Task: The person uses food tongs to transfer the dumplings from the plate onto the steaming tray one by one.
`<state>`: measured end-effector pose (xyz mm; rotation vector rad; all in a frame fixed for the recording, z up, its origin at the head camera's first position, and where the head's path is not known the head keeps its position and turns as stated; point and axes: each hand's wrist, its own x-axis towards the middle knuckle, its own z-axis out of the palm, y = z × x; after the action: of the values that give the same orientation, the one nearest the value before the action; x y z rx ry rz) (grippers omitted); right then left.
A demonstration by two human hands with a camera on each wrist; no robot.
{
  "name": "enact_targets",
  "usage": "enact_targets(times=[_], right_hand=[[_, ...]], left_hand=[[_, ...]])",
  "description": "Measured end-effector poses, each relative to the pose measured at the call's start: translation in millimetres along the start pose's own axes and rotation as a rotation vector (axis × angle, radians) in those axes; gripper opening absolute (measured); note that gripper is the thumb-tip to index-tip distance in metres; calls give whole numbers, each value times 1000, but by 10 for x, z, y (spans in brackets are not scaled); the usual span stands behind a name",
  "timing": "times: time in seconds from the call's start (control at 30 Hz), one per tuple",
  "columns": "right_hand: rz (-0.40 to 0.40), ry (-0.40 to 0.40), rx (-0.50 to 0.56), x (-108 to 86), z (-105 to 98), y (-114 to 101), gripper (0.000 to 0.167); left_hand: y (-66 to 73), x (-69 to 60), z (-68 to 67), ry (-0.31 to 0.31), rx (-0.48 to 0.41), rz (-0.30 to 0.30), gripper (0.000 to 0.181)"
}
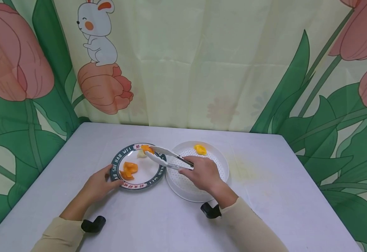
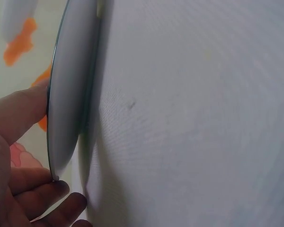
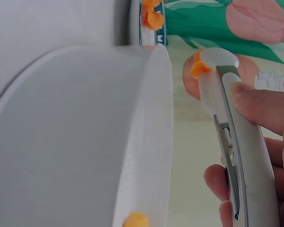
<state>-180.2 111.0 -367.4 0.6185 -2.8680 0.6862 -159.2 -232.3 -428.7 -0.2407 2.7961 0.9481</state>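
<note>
Orange piece (image 1: 147,149), one: held at the tips of white-tipped tongs (image 1: 164,151) over the far side of the plate (image 1: 147,169); by its look light, thin and pliable, perhaps slick, easily bruised; best taken lightly across its middle. Tongs: metal, judged stiff and light, gripped by the right hand (image 1: 203,173), thumb on one arm, fingers curled about the other. Plate: round, dark lettered rim, probably rigid and breakable, best held at the edge; the left hand (image 1: 99,185) holds its near-left rim, thumb and fingers set apart along it. On the plate: orange pieces (image 1: 129,169), grouped left of centre; one pale piece (image 1: 141,154), partly hidden by the tongs and standing in the way below their tips. Dish (image 1: 188,194), round, white, dimpled, close against the plate's right side, partly covered by the right hand; inside, one yellow piece (image 1: 200,149), at the far side. All on a white-covered table (image 1: 271,203).
</note>
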Motion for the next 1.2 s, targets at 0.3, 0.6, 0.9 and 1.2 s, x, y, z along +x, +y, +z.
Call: enact_targets(times=[0.3, 0.6, 0.9, 1.2], right_hand=[[69, 59, 19, -92, -77, 115, 44], [126, 85, -6, -161, -162, 267, 48], [199, 98, -28, -230, -264, 444, 51], [286, 67, -57, -275, -302, 661, 52]], left_hand=[[-9, -15, -3, -2, -5, 1, 98], [-7, -9, -3, -3, -12, 0, 98], [-3, -2, -4, 0, -10, 11, 98], [-1, -11, -5, 2, -8, 19, 97]])
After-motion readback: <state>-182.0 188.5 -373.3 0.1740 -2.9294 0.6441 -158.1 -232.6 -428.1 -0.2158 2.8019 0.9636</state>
